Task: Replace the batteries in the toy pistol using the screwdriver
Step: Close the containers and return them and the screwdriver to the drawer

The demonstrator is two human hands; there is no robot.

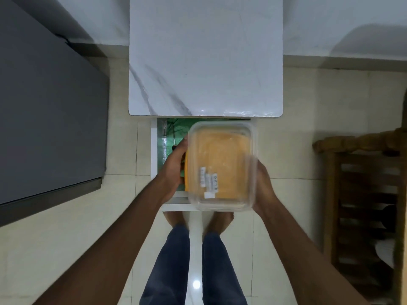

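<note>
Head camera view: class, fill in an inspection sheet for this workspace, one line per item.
Surface: white marble-pattern tabletop, bare; open white drawer below its near edge.
Job's things: clear plastic container with orange lid held over the drawer; small white cylinders inside, blurred, possibly batteries. Toy pistol and screwdriver not seen.
Clutter: green lining in the drawer.
Grippers: left hand and right hand grip the container's sides.
Cables: nothing seen.
Surroundings: grey cabinet left, wooden chair right, tiled floor.
</note>
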